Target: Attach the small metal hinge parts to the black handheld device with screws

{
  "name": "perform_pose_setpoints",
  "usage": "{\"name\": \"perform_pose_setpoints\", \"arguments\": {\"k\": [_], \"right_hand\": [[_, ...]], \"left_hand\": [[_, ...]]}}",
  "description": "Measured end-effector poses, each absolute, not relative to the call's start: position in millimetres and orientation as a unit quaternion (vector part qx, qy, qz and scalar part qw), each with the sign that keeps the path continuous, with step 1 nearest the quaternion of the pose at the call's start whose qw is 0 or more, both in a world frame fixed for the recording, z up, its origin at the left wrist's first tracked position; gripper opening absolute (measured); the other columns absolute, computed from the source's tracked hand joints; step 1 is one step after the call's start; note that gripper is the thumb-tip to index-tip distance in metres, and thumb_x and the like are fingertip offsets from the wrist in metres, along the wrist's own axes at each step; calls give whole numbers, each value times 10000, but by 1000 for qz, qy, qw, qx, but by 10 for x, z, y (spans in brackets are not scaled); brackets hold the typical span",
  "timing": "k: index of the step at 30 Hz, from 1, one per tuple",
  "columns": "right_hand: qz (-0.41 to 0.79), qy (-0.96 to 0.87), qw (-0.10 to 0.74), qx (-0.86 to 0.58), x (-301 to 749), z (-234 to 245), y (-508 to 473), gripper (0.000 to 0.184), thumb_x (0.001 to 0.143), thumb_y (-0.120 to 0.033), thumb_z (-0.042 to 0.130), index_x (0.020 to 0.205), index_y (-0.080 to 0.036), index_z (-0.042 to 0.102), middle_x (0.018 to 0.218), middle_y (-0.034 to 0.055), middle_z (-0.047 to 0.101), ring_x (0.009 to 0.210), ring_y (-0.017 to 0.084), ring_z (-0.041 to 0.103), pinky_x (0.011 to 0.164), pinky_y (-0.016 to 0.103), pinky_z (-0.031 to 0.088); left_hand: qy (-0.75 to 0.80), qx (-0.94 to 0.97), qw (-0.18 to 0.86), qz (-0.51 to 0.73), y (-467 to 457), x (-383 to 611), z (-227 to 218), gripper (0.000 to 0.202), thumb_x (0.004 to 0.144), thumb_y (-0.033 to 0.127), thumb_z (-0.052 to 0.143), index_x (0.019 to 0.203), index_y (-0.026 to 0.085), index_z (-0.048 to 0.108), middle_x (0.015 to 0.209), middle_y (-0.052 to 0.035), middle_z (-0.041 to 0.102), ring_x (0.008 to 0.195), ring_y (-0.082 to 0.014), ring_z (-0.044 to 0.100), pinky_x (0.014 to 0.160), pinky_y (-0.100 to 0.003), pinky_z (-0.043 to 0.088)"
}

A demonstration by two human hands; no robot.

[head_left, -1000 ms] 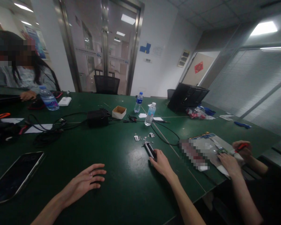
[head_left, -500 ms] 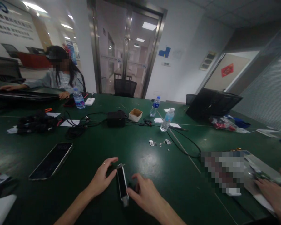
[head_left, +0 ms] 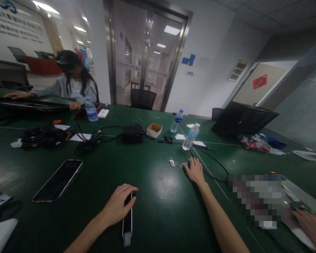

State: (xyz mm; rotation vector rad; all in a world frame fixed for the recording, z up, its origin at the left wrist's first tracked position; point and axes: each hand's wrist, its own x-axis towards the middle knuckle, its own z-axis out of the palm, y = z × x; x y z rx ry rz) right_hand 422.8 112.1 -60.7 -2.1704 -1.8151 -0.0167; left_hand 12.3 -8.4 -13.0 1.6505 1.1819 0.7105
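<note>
My left hand (head_left: 118, 205) rests near the table's front edge with its fingers curled over the top of a slim black device with a pale frame (head_left: 127, 225), which lies flat on the green table (head_left: 158, 196). My right hand (head_left: 194, 170) is stretched out ahead, palm down, fingers lying over small metal parts (head_left: 173, 163) and screws scattered on the tabletop. Whether it holds any of them is hidden.
A black phone (head_left: 58, 180) lies at the left. Further back are tangled cables (head_left: 86, 142), a black box (head_left: 132, 134), a small cardboard box (head_left: 154, 130), two water bottles (head_left: 190, 136) and a laptop (head_left: 242, 119). A person sits far left; another person's hand (head_left: 309, 225) works at the right.
My right hand let go of the slim device and reached forward to the metal parts. My left hand closed over the device, which now lies closer to the table edge.
</note>
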Motion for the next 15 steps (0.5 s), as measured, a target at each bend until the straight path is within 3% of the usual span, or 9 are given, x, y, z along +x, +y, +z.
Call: {"name": "perform_pose_setpoints", "arguments": {"k": [5,8,11,15], "right_hand": [[25,-684,136,-716,3994,-618,1161,689,900,-541,282,1391,-61,326,1437,182,331,1355,253,252,1103,405,176],[17,-712,163,-683,3858,-640,1096,688,899,-550,278,1398,-79,327,1454,152,313,1370,236,217,1111,365,172],[-14,-685,194,-702,3894,-647,1116,684,900,-538,264,1395,-71,330,1469,157,279,1390,257,138,1120,394,129],[27,-614,171,-770,4029,-616,1258,752,888,-575,230,1406,-33,297,1457,204,278,1363,293,221,1102,413,175]], "left_hand": [[501,720,409,252,-93,123,-126,348,848,409,513,1160,283,605,1199,-54,541,1120,-290,449,954,-448,378],[500,759,354,219,-102,141,-81,349,877,360,443,1190,267,565,1197,-43,546,1121,-247,466,955,-423,409],[498,782,317,202,-108,158,-46,357,885,344,409,1206,258,542,1188,-43,558,1111,-227,484,941,-393,436],[497,788,304,199,-114,158,-43,363,880,341,411,1206,250,542,1199,-51,556,1101,-225,499,916,-374,461]]}}
